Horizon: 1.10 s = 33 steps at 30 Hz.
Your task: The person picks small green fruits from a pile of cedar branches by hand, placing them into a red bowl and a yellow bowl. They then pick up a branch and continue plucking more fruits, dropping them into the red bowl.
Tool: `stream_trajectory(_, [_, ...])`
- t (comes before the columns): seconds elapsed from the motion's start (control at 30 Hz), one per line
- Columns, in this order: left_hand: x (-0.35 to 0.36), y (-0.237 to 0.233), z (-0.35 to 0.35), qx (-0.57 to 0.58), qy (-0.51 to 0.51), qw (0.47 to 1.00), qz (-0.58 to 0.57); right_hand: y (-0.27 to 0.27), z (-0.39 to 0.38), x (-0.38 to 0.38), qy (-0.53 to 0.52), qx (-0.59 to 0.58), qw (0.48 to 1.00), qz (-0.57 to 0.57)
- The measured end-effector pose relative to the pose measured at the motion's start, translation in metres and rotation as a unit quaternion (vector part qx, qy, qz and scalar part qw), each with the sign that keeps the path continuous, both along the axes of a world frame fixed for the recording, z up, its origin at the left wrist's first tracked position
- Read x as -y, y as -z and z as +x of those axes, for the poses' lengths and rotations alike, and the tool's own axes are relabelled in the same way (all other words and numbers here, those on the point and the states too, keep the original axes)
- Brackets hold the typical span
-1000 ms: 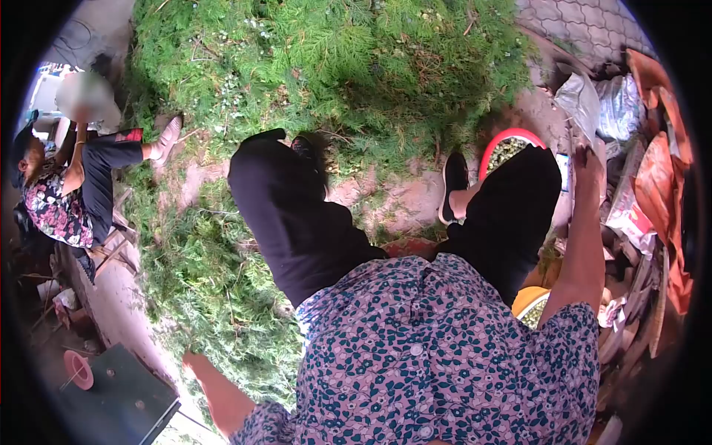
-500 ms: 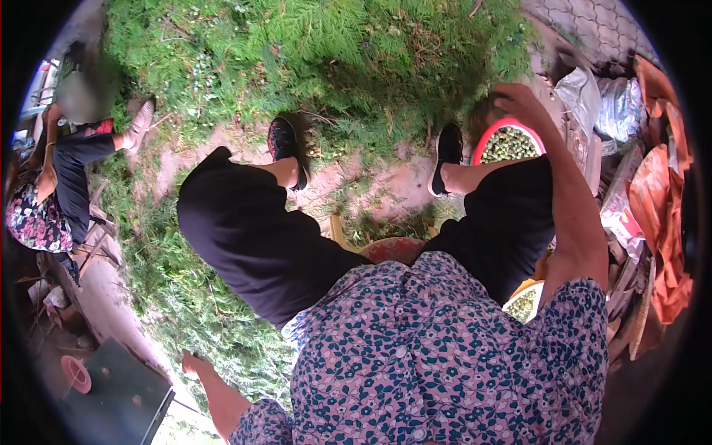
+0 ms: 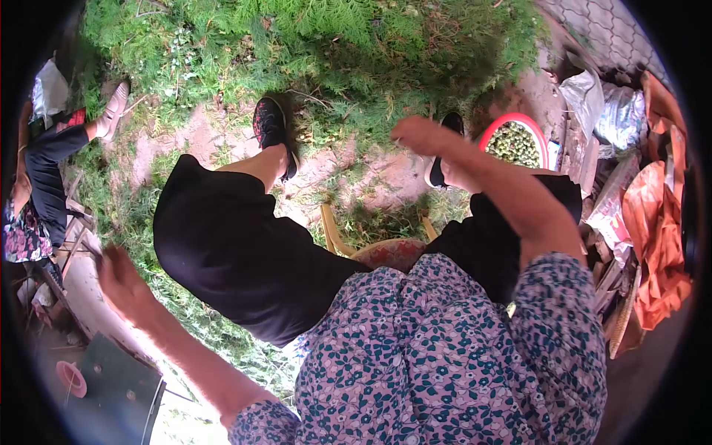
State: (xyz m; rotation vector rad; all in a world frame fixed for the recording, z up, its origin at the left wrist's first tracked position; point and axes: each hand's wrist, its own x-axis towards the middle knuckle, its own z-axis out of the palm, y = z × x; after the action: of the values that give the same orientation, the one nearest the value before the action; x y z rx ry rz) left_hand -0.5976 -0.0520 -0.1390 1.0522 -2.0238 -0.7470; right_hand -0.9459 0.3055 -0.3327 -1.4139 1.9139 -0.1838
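Note:
My right hand (image 3: 423, 136) is in the air in front of my right shoe (image 3: 447, 148), left of a red-rimmed basin (image 3: 546, 150). Its fingers look curled together; anything inside them is hidden. Small round green cones or berries (image 3: 512, 144) fill the basin. Out to my left, above the cut greenery (image 3: 222, 326), my left hand (image 3: 122, 278) is raised, its fingers smeared by motion. A large heap of feathery green conifer branches (image 3: 356, 67) lies beyond my feet.
I sit on a low yellow-legged stool (image 3: 334, 230). Another person (image 3: 44, 178) sits at the far left. At right lie plastic bags (image 3: 619, 115), wood pieces (image 3: 578, 159) and an orange sheet (image 3: 649, 215). A dark green board (image 3: 111, 386) stands at lower left.
My right hand has left the basin's far rim and swung leftward toward my middle. My left hand has risen outward to the left. The view has shifted slightly.

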Motion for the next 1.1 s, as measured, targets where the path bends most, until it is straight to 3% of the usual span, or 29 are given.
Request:
stream_trajectory(0.03, [0.034,0.003,-0.029,-0.235,-0.025,0.947,0.220,0.025,0.018,0.012,-0.020,0.014,0.995,0.100])
stream_trajectory(0.07, [0.049,0.001,-0.060,-0.268,0.016,0.922,0.279,0.041,0.035,0.024,-0.039,0.028,0.979,0.198])
stream_trajectory(0.1, [0.044,-0.004,-0.099,-0.312,0.033,0.885,0.345,0.040,0.055,0.029,0.145,0.103,0.956,0.235])
stream_trajectory(0.13, [0.029,-0.007,-0.137,-0.352,0.049,0.841,0.408,0.070,0.072,0.020,0.033,0.033,0.979,0.199])
stream_trajectory(0.2, [0.013,0.005,-0.180,-0.373,0.147,0.747,0.531,0.067,0.092,0.030,-0.048,0.004,0.974,0.221])
stream_trajectory(0.23, [-0.002,0.007,-0.195,-0.352,0.122,0.748,0.549,0.075,0.100,0.032,-0.109,-0.018,0.971,0.212])
stream_trajectory(0.27, [-0.007,0.008,-0.201,-0.329,0.115,0.731,0.587,0.082,0.108,0.031,-0.110,-0.012,0.970,0.214])
stream_trajectory(0.3, [-0.010,0.009,-0.206,-0.307,0.107,0.711,0.624,0.082,0.114,0.032,-0.030,0.044,0.978,0.201])
stream_trajectory(0.33, [-0.014,0.007,-0.212,-0.305,0.102,0.711,0.625,0.083,0.117,0.035,0.049,0.100,0.976,0.187])
stream_trajectory(0.37, [-0.017,0.003,-0.218,-0.299,0.133,0.735,0.594,0.091,0.123,0.036,0.045,0.106,0.975,0.189])
stream_trajectory(0.4, [-0.016,0.000,-0.223,-0.292,0.166,0.758,0.559,0.105,0.130,0.036,-0.006,0.040,0.982,0.183])
stream_trajectory(0.43, [-0.014,-0.003,-0.224,-0.289,0.162,0.760,0.558,0.118,0.136,0.037,-0.057,-0.027,0.983,0.174])
stream_trajectory(0.5, [-0.009,-0.006,-0.228,-0.307,0.202,0.725,0.583,0.139,0.139,0.039,-0.036,0.013,0.978,0.205])
stream_trajectory(0.57, [-0.005,-0.007,-0.231,-0.306,0.183,0.715,0.602,0.150,0.146,0.038,0.174,0.103,0.943,0.266])
stream_trajectory(0.6, [-0.006,-0.008,-0.232,-0.300,0.190,0.716,0.601,0.152,0.147,0.031,-0.052,-0.045,0.985,0.157])
stream_trajectory(0.63, [-0.008,-0.008,-0.232,-0.294,0.197,0.717,0.600,0.159,0.145,0.030,-0.054,-0.045,0.985,0.158])
stream_trajectory(0.67, [-0.008,-0.007,-0.232,-0.295,0.197,0.716,0.601,0.167,0.141,0.032,0.316,0.209,0.907,0.184])
stream_trajectory(0.7, [-0.009,-0.006,-0.232,-0.286,0.206,0.724,0.593,0.171,0.137,0.034,0.621,0.418,0.641,0.170])
stream_trajectory(0.73, [-0.011,-0.006,-0.232,-0.279,0.218,0.731,0.584,0.167,0.127,0.019,0.339,0.230,0.908,0.090])
stream_trajectory(0.77, [-0.014,-0.005,-0.233,-0.283,0.221,0.729,0.582,0.166,0.121,0.014,0.339,0.225,0.909,0.088])
stream_trajectory(0.83, [-0.025,-0.001,-0.236,-0.276,0.200,0.748,0.569,0.128,0.097,0.024,0.512,0.407,0.753,0.072])
stream_trajectory(0.87, [-0.033,-0.002,-0.237,-0.255,0.213,0.749,0.573,0.096,0.086,0.037,0.551,0.401,0.729,0.065])
stream_trajectory(0.9, [-0.044,-0.004,-0.242,-0.213,0.170,0.785,0.557,0.077,0.080,0.042,0.551,0.397,0.731,0.058])
stream_trajectory(0.97, [-0.065,-0.007,-0.248,-0.173,0.150,0.812,0.537,0.049,0.065,0.054,0.609,0.461,0.645,-0.032])
stream_trajectory(1.03, [-0.073,-0.001,-0.248,-0.121,0.163,0.828,0.522,0.018,0.055,0.062,0.597,0.484,0.630,-0.110])
stream_trajectory(1.1, [-0.080,-0.001,-0.246,0.001,0.229,0.851,0.473,-0.008,0.048,0.070,0.569,0.552,0.569,-0.218])
